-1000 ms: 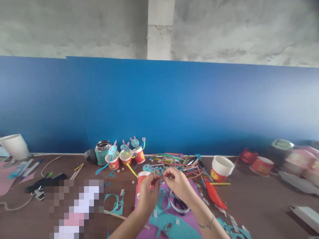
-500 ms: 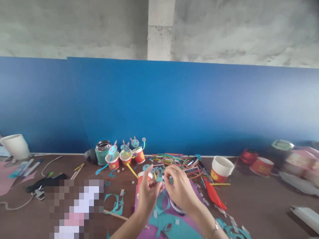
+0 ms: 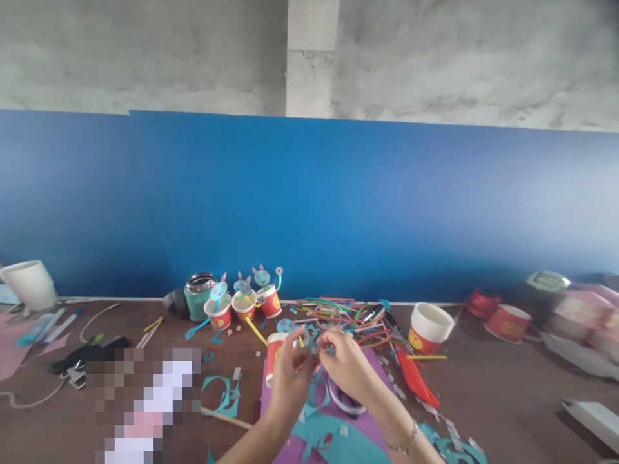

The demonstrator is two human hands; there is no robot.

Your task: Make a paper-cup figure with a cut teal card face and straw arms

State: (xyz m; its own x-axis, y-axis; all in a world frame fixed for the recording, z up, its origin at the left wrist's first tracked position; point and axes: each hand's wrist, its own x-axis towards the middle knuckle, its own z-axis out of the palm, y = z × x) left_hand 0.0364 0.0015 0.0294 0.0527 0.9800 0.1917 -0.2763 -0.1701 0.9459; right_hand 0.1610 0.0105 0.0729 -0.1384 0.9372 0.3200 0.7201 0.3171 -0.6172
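Both the left hand (image 3: 293, 370) and the right hand (image 3: 342, 357) sit low in my head feed, nearly meeting above the purple sheet (image 3: 291, 446), fingers bent close; I cannot tell whether they grip anything. Just beyond the left hand I see a red-and-white cup (image 3: 273, 355), partly hidden. Farther back on the desk (image 3: 483, 399), three cat-faced cups (image 3: 242, 315) stand in a row.
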